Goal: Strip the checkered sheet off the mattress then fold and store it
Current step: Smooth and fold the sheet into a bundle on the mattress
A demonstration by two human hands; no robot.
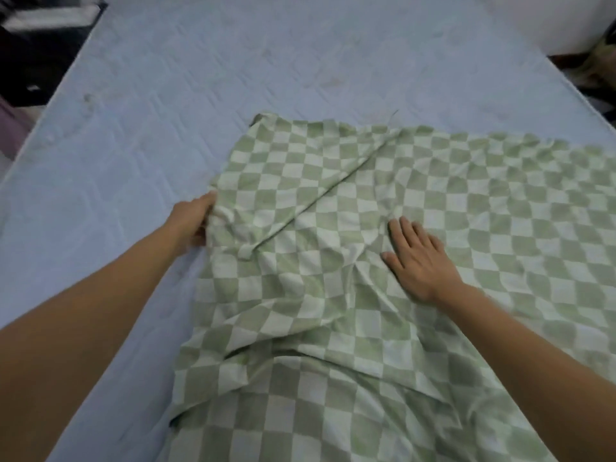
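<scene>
The sheet (366,261) is a checkerboard of soft sage green and off-white squares. The pattern bends and bunches where the cloth wrinkles, and it covers the near and right part of the bed. The mattress (233,78) under it is pale blue-grey, stitched all over with a faint quilted swirl, with a few dull brownish smudges on its far half. At the far left there is a black shape (40,61), with a mauve-pink patch (10,128) nearer on that side. At the far right is a plain white surface (550,21).
</scene>
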